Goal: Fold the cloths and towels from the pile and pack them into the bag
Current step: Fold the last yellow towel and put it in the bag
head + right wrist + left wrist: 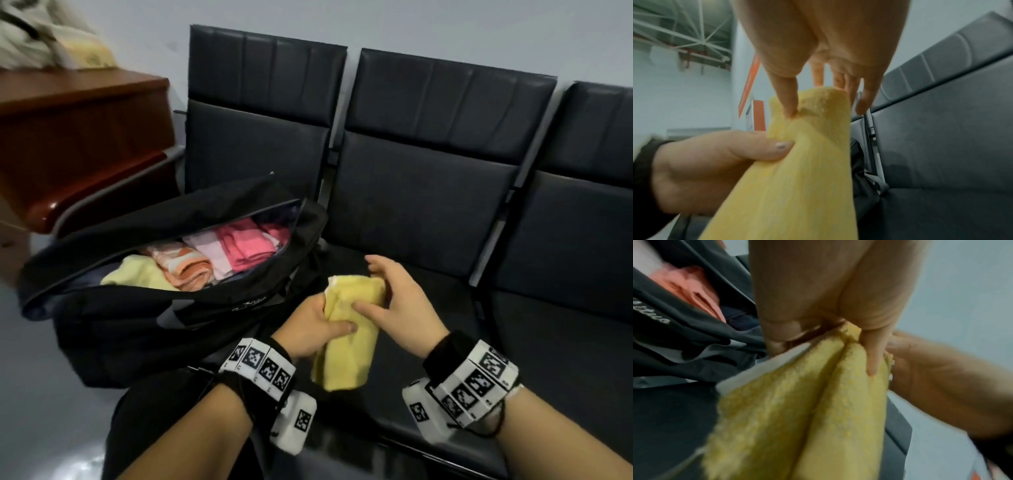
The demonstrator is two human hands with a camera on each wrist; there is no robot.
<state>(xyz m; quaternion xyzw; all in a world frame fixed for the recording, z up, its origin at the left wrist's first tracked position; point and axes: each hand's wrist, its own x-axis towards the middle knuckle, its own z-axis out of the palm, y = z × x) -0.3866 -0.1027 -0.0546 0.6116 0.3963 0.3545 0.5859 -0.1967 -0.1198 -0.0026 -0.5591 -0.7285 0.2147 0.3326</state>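
A folded yellow towel (346,335) (797,418) (807,178) hangs over the front of a dark seat, held by both hands. My left hand (322,329) (818,305) grips its left edge with the thumb on the front face. My right hand (387,294) (818,40) pinches its upper end, thumb pressed into the front and fingers behind it. To the left, the black bag (137,308) (684,337) lies open on the first seat. Folded pink, orange and pale yellow cloths (219,253) sit side by side inside. The pile (51,41) is a blur at the top left.
A row of dark padded seats (428,205) runs along a pale wall. A reddish wooden table (75,137) stands left of the bag and carries the pile. Grey floor (34,411) shows at the lower left, and my dark-clothed leg is below the bag.
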